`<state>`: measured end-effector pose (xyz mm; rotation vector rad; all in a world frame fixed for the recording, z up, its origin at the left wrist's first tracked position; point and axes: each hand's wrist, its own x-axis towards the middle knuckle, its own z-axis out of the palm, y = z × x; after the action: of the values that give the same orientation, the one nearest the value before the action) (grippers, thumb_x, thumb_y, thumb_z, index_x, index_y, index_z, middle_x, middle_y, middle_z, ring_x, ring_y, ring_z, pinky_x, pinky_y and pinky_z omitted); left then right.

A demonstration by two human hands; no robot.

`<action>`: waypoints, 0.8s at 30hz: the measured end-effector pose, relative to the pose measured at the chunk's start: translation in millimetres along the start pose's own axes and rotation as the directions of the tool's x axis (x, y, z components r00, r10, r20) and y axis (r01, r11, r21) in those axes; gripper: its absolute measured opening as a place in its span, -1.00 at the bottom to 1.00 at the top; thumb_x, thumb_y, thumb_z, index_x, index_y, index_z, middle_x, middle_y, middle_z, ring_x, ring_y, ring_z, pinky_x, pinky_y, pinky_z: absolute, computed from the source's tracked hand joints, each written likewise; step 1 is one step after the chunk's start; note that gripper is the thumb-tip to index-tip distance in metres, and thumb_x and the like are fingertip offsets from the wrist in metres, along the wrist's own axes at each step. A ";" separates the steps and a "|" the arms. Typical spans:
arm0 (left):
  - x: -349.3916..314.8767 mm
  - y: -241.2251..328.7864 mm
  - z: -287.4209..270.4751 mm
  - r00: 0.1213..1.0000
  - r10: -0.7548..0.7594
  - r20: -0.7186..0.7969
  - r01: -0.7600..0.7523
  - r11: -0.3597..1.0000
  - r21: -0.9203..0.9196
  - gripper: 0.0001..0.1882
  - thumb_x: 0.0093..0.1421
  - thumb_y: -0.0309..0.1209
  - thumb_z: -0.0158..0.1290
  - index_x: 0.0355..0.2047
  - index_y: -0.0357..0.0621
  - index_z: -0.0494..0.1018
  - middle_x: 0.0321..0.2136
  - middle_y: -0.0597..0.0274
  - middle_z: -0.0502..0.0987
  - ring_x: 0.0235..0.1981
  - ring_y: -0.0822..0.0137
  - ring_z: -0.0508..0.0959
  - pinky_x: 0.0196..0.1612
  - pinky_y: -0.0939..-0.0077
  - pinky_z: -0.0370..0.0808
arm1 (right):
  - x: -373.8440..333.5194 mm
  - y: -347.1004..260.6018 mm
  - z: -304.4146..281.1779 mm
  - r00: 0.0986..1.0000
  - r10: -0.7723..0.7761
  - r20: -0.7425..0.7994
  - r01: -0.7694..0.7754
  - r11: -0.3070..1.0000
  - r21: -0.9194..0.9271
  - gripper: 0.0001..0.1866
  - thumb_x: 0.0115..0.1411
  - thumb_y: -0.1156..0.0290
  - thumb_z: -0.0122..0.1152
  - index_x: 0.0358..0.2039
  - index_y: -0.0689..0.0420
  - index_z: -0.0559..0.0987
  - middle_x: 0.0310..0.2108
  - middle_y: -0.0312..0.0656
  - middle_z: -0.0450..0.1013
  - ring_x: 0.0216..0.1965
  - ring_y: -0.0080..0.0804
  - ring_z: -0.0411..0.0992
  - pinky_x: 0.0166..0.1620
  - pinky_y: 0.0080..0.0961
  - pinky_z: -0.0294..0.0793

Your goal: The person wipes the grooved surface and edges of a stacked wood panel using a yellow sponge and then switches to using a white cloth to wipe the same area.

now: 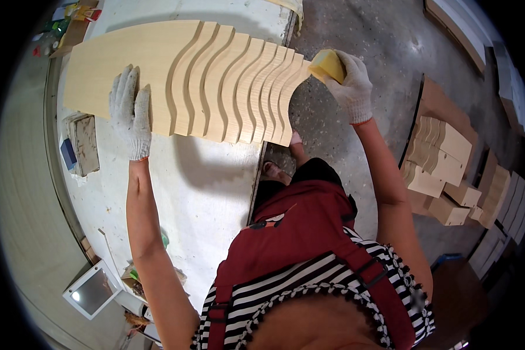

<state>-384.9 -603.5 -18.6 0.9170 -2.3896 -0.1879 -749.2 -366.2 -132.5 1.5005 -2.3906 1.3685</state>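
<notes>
The pale, wavy-ridged wooden panel (186, 84) lies at eleven o'clock, over the white worktop (207, 198), its narrow end jutting past the edge toward one o'clock. At ten o'clock the gloved left hand (131, 114) rests flat on the panel's smooth part, its grip spread. At one o'clock the gloved right hand (354, 93) has its grip pinching a yellow block (328, 65) at the narrow tip. More wavy wooden pieces (443, 146) sit at three o'clock.
</notes>
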 end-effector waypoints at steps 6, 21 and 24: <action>2.4 8.4 -2.4 0.998 -0.054 0.019 0.054 0.999 -0.004 -0.58 0.33 -0.33 0.08 0.17 -0.19 0.50 0.20 0.00 0.49 0.29 -0.04 0.36 0.36 0.14 0.23 | -9.5 -11.0 3.7 0.997 -0.043 -0.069 0.037 0.996 -0.079 -0.41 -0.14 0.45 0.55 0.00 0.05 0.61 -0.08 -0.13 0.56 -0.05 -0.11 0.53 0.00 -0.32 0.58; 1.6 3.0 -0.9 0.999 -0.031 -0.013 0.031 1.000 -0.001 -0.61 0.31 -0.34 0.11 0.12 -0.19 0.54 0.19 0.01 0.50 0.26 -0.05 0.39 0.32 0.14 0.28 | -36.7 -42.7 3.1 0.998 -0.024 0.050 0.025 0.999 -0.025 -0.40 -0.14 0.47 0.53 0.01 0.05 0.60 -0.06 -0.13 0.54 -0.01 -0.11 0.51 0.04 -0.30 0.55; 1.0 2.4 -1.9 0.999 -0.035 0.001 0.035 0.999 -0.006 -0.60 0.33 -0.35 0.08 0.14 -0.22 0.52 0.19 0.00 0.49 0.26 0.00 0.39 0.33 0.20 0.26 | -41.3 -46.4 2.2 0.993 -0.027 0.111 0.030 0.999 -0.019 -0.40 -0.14 0.45 0.52 0.01 0.04 0.60 -0.05 -0.15 0.54 -0.01 -0.11 0.50 0.03 -0.29 0.55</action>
<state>-385.9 -602.1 -15.8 0.9566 -2.3734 -0.2084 -692.0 -345.0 -120.5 1.6403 -2.4281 1.2832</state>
